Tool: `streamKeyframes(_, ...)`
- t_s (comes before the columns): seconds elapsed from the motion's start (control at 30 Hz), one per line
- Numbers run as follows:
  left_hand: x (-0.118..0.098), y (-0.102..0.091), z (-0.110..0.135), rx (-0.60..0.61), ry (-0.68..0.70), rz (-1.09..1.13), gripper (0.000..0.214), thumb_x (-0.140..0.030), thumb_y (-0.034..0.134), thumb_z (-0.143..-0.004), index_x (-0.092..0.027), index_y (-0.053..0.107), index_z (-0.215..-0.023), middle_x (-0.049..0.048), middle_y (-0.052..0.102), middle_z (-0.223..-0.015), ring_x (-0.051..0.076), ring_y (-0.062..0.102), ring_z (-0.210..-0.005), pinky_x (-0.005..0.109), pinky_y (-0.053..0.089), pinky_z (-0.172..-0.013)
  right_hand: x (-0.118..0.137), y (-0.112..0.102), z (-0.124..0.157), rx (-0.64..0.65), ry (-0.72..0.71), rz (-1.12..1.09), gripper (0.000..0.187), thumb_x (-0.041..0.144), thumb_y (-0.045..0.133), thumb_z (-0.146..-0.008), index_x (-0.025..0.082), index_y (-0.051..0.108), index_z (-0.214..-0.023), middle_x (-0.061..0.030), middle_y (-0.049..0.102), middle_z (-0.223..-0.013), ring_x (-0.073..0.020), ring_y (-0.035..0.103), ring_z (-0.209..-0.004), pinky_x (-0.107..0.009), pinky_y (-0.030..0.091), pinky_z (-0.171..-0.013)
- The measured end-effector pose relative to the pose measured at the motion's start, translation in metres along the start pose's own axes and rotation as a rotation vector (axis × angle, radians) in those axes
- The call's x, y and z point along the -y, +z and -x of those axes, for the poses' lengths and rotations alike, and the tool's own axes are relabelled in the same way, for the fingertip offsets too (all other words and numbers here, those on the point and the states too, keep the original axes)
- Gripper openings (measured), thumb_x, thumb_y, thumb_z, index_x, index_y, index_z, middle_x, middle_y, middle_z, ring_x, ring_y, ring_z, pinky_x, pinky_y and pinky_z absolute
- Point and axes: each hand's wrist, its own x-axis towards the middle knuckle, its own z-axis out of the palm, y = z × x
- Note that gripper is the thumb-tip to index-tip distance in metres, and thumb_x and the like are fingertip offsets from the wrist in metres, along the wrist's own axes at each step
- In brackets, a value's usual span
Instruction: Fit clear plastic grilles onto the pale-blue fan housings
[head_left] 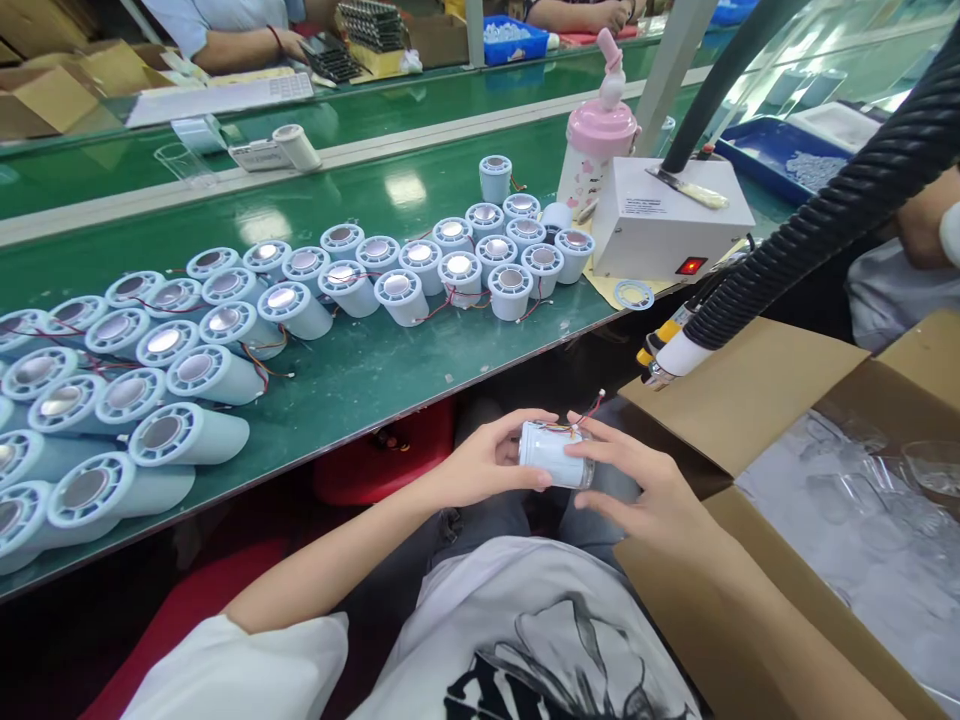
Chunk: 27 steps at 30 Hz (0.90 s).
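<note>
Above my lap, a light-blue cylindrical housing [553, 452] lies on its side between my two hands. Thin red, yellow and dark wires [591, 408] with a small white plug stick up from its top. My left hand [495, 455] grips the left end, thumb below and fingers behind. Around the right end, where a transparent rim shows, curl the fingers of my right hand [637, 470]. Whether that rim belongs to a cup around the housing, I cannot tell. Many similar light-blue cylinders [298, 308] with round metal discs and wires stand in rows on the green bench [360, 385].
At right, a cardboard box [757, 400] holds transparent cups [870, 490]. A black ribbed hose [810, 215] with a white nozzle hangs over it. A white box with a red switch [675, 220] stands beside a pink bottle [598, 140]. Other people sit across the bench and at right.
</note>
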Motion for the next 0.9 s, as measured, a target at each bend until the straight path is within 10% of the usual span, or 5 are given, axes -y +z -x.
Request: streamKeyframes(0.9, -0.024, 0.001, 0.015, 0.131, 0.313, -0.513, 0.076, -0.029, 0.081, -0.07, -0.029, 0.048, -0.139, 0.0105, 0.052, -0.141, 0.029, 0.049, -0.13, 0.04, 0.044, -0.105, 0.011, -0.004, 0.007, 0.128, 0.345, -0.516, 0.037, 0.032, 0.072, -0.083, 0.025, 0.055, -0.115, -0.0044, 0.066, -0.102, -0.0192, 0.064, -0.088, -0.03, 0.055, -0.076)
